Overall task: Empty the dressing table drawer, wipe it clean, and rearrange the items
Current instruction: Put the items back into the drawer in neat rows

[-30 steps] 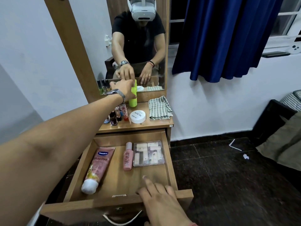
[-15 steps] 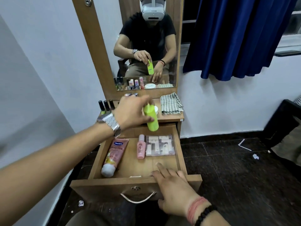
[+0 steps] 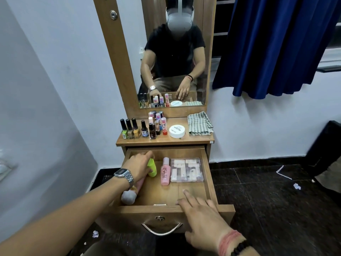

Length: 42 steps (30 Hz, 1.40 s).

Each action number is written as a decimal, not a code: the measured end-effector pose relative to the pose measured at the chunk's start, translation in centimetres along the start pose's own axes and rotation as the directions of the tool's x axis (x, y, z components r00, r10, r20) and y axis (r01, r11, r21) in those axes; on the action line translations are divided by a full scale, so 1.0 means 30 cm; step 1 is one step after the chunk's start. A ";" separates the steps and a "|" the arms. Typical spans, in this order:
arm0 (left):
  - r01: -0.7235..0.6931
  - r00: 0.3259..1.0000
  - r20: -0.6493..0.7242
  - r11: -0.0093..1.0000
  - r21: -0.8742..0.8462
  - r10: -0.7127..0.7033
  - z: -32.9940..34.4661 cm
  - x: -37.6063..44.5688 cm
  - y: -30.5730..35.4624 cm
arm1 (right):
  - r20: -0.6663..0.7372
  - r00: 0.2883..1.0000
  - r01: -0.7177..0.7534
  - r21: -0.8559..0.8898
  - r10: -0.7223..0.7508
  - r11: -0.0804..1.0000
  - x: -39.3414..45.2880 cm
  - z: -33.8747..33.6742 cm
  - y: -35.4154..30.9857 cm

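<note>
The wooden drawer (image 3: pixel 207 174) of the dressing table stands pulled out. My left hand (image 3: pixel 138 166) grips a lime-green bottle (image 3: pixel 152 168) low inside the drawer at its left side. Under my wrist lies a pink tube with a white cap (image 3: pixel 129 195). A small pink bottle (image 3: pixel 165 171) and a clear plastic case (image 3: pixel 186 169) lie side by side at the drawer's back right. My right hand (image 3: pixel 201 217) rests open on the drawer's front edge, fingers reaching over it.
On the tabletop (image 3: pixel 195 139) stand several nail polish bottles (image 3: pixel 132 129), a cluster of small bottles (image 3: pixel 158 122), a round white jar (image 3: pixel 177 131) and a folded striped cloth (image 3: pixel 200 123). A mirror (image 3: pixel 173 52) rises behind. A blue curtain (image 3: pixel 276 43) hangs at right, over dark floor.
My left hand took the green bottle off the tabletop and carried it down into the drawer's left side. My right hand stayed on the drawer front.
</note>
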<state>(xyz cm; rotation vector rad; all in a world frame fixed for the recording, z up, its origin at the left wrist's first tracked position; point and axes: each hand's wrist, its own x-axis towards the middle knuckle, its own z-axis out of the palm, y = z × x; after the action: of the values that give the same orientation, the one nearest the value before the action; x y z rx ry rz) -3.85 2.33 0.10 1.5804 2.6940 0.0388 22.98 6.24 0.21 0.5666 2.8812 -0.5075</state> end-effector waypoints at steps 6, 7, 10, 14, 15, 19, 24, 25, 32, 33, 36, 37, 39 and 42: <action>0.029 0.997 -0.062 0.987 -0.155 -0.039 0.037 0.059 0.007 | 0.004 1.000 0.017 0.018 -0.017 1.000 -0.002 -0.006 0.003; 0.027 0.997 -0.069 0.985 -0.170 -0.039 0.036 0.067 0.009 | 0.005 1.000 0.021 0.020 -0.021 1.000 -0.002 -0.008 0.003; 0.009 0.995 -0.098 0.985 -0.174 -0.026 0.038 0.081 0.016 | 0.004 1.000 0.026 0.019 -0.026 0.999 -0.002 -0.008 0.003; 0.011 0.992 -0.125 0.989 -0.151 -0.030 0.048 0.078 0.022 | -0.005 1.000 0.027 0.020 -0.027 0.999 0.002 -0.004 0.004; 0.013 0.991 -0.128 0.989 -0.149 -0.033 0.050 0.076 0.024 | -0.003 1.000 0.026 0.017 -0.026 1.000 0.003 -0.003 0.003; 0.006 0.988 -0.151 0.994 -0.113 -0.023 0.040 0.065 0.035 | -0.008 1.000 0.022 0.010 -0.022 1.000 0.000 -0.003 0.002; -0.019 0.970 -0.244 0.999 0.030 0.026 0.021 0.026 0.036 | 0.002 1.000 0.012 0.014 -0.012 1.000 -0.004 -0.009 -0.003; -0.039 0.965 -0.258 0.998 0.039 0.048 0.017 0.016 0.040 | -0.002 1.000 0.011 0.015 -0.011 1.000 -0.005 -0.009 -0.003; -0.326 0.791 -0.480 0.925 0.193 0.379 -0.094 0.018 0.118 | 0.015 1.000 0.016 0.007 -0.016 1.000 -0.002 -0.018 -0.006; -0.337 0.770 -0.496 0.916 0.218 0.402 -0.120 0.039 0.137 | 0.017 1.000 0.017 0.009 -0.017 1.000 -0.002 -0.021 -0.005; -0.294 0.800 -0.464 0.923 0.249 0.381 -0.199 0.130 0.184 | 0.033 0.999 0.011 0.012 -0.012 1.000 -0.006 -0.034 -0.011; -0.272 0.829 -0.424 0.925 0.265 0.365 -0.219 0.165 0.193 | 0.040 0.999 0.009 0.013 -0.009 1.000 -0.007 -0.038 -0.016; -0.242 0.871 -0.347 0.920 0.310 0.346 -0.240 0.241 0.216 | 0.040 0.999 0.009 0.018 -0.010 1.000 -0.007 -0.042 -0.012; -0.240 0.905 -0.225 0.869 0.433 0.362 -0.260 0.330 0.236 | 0.023 1.000 0.018 0.013 -0.019 1.000 -0.001 -0.029 -0.003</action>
<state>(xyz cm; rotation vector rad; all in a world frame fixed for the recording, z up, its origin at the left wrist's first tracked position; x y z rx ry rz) -2.71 14.33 8.09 2.2847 2.7608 -0.3115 22.88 6.48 1.06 0.5329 2.8659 -0.5323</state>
